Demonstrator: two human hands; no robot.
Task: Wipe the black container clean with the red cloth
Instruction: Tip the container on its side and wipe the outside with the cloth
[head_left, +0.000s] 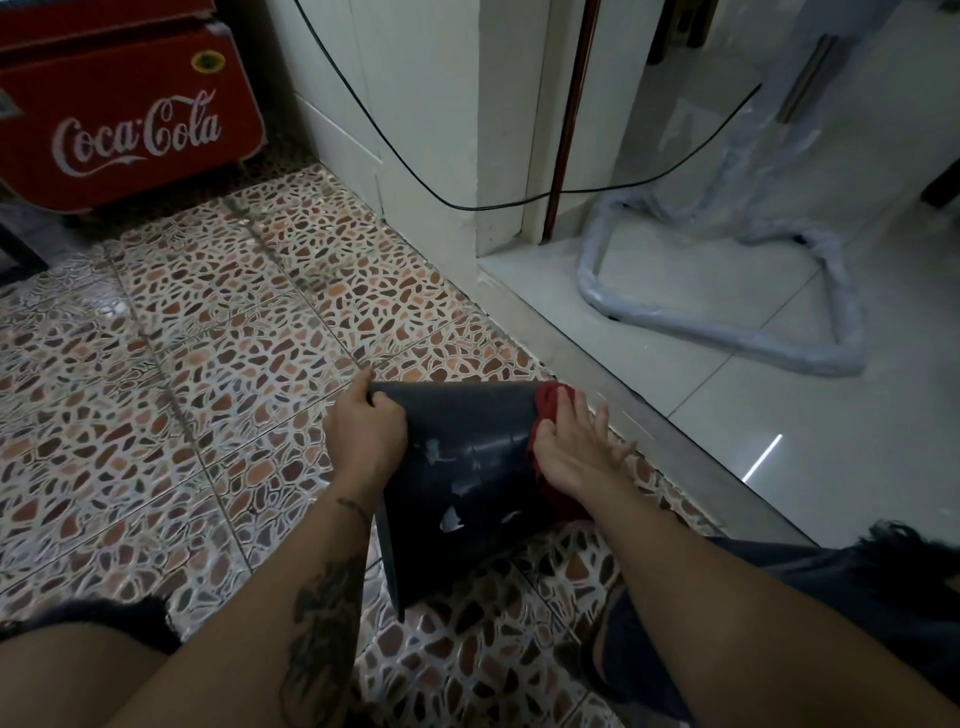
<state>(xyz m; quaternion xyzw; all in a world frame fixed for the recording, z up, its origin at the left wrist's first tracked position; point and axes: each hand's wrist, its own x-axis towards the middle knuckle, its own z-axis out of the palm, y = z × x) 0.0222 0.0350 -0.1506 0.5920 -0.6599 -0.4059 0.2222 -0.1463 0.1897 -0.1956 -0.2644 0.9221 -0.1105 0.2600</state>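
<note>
Currently mid-wipe. The black container is held tipped above the patterned tile floor, between the person's knees, base end pointing away from the camera. Left hand braces it: fingers curled closed over the far left corner of the base, thumb on the near face. Right hand is nearly flat, fingers spread and extended, pressing the red cloth against the container's right side; the cloth is pinned under the palm, not gripped in a fist, and bunches out above and below the hand.

Judgement: the right side is being worked; the facing wall looks untreated. Next move likely calls for sliding the cloth across onto that wall while the left hand holds the grip steady, or rotating the container.

Surface condition: matte dark plastic, several pale whitish patches and scuffs across the facing wall, probably dried residue. May need firm rubbing. Interior not visible.
</note>
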